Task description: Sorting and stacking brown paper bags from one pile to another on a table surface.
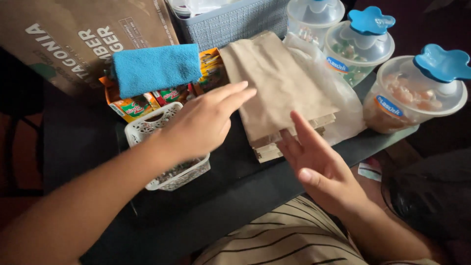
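A stack of brown paper bags (274, 83) lies on the dark table (235, 181), tilted toward the back. My right hand (314, 162) is open, palm turned left, with its fingertips touching the stack's near edge. My left hand (206, 120) hovers flat and open above a small white perforated basket (147, 127), fingers reaching toward the left side of the bags. Neither hand holds anything.
A blue cloth (154, 68) lies over colourful small boxes (135, 105). Behind stand a grey woven basket (235, 22) and three clear lidded jars, two with blue knobs (417, 93). A large brown paper bag (73, 34) is at back left. Clear plastic bags (338, 93) lie under the stack.
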